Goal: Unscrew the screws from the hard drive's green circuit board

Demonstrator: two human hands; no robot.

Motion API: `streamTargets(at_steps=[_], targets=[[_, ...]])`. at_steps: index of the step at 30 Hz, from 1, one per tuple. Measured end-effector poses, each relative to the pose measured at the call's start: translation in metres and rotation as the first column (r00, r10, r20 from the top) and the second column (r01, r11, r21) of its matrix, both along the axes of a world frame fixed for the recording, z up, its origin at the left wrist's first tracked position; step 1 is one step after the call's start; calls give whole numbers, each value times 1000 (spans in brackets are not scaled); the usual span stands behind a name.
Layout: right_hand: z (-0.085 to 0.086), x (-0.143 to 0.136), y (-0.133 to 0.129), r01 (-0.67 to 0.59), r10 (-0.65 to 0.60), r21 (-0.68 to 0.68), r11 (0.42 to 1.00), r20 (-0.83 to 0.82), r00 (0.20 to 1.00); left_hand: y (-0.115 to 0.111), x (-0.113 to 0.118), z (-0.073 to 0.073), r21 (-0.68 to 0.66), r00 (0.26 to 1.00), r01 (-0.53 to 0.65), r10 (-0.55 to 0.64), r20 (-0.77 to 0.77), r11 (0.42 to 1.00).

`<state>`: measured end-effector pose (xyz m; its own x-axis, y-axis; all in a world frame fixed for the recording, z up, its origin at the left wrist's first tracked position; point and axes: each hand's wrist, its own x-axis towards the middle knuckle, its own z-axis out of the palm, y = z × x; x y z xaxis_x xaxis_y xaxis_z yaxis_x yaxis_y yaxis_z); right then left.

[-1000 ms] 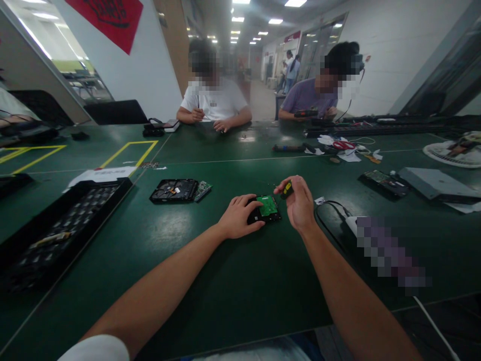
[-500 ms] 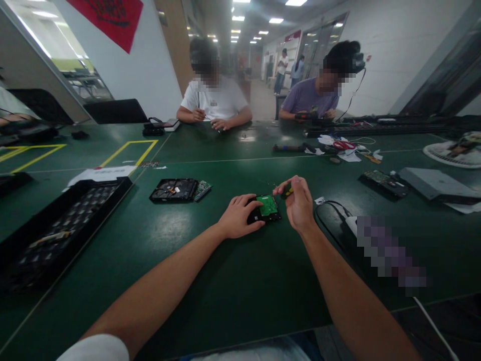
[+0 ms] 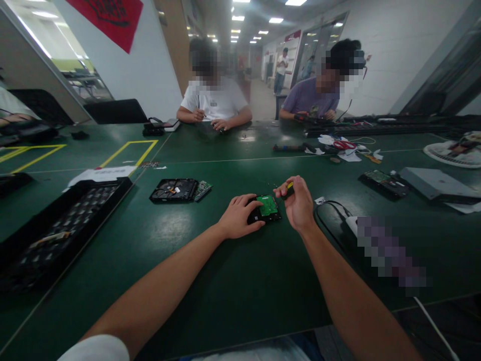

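A hand could cross the green tabletop (image 3: 210,271) at lower centre, between the two forearms. Left of centre, a lane runs between the long black tray (image 3: 105,210) and the opened drive (image 3: 173,190). At frame centre, the left hand (image 3: 240,216) on the green-boarded drive (image 3: 268,205) blocks the way, and the right hand (image 3: 299,203) around its yellow-and-black tool (image 3: 289,190) narrows the upper side. Right of centre, a looped black cable (image 3: 327,233) and a blurred pale object (image 3: 387,250) obstruct low passage.

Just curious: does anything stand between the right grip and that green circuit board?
Nothing visible does, except the yellow-and-black tool the right grip holds beside the green circuit board. Opposite, the left grip overlaps the board's left edge.
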<state>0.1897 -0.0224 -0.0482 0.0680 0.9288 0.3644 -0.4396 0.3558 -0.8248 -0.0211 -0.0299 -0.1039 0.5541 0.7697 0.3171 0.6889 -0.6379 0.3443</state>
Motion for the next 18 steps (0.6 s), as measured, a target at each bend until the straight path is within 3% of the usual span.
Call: streamTargets(at_steps=[18], targets=[[-2,5,4,27,-28,33,999,1,1000,0,0,1,9,1000,-3,3,-7,1000]])
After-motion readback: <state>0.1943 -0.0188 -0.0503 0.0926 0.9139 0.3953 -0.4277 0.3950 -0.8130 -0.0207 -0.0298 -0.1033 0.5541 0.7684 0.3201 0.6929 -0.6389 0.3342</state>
